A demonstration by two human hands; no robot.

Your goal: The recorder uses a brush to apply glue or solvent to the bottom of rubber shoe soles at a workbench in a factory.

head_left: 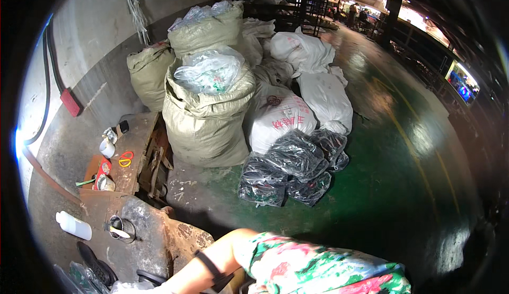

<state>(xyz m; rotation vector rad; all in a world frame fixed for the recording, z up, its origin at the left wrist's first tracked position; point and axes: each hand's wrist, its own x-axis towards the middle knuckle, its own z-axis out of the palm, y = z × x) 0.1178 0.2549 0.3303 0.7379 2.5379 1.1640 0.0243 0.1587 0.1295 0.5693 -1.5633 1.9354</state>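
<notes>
My right arm (199, 274), in a floral sleeve (313, 265) with a dark band round the forearm, reaches toward the lower left. At the lower edge its hand is mostly cut off; something whitish (132, 287) shows there, perhaps a glove, and the fingers are hidden. My left hand does not show. Close to the right hand lie dark shoe soles (95, 262) and clear plastic wrapping (85, 278). Beyond them, a metal cup (123, 229) with a pale-handled tool in it stands on the stained worktop (146, 222). A white plastic bottle (74, 225) lies to its left.
Orange-handled scissors (125, 159), a white cup (107, 148) and a white-smeared container (105, 183) rest on a wooden bench (139, 135). Large woven sacks (207, 130) stand beyond. Black items in clear plastic (297, 153) lie on the green floor (382, 188).
</notes>
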